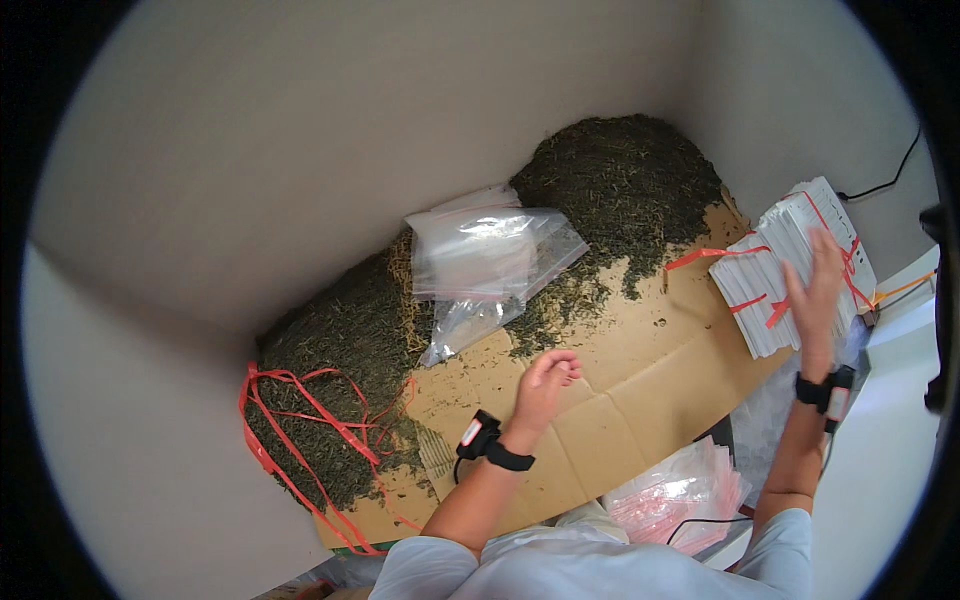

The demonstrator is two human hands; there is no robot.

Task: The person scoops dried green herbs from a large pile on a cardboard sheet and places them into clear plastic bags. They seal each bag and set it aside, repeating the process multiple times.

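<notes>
While the right hand [815, 290] lies flat on the tied bag stack [790, 265], left hand [545, 385] loosely curled, empty; a careless pull could topple it into the tea leaves [620, 190].

R hand [815, 290] on tied bag stack [775, 275]

A flattened sheet of brown cardboard [610, 400] carries the things, set in a corner between pale walls. A long heap of dark green dried leaves [600, 190] lies on it along the walls, with loose bits scattered toward the bare middle. 2 clear plastic zip bags [485, 255] lie on the heap. Tangled red plastic strapping [300, 420] lies over its left end. At the right edge lies a stack of white packets [775, 270] bound with red straps.
</notes>
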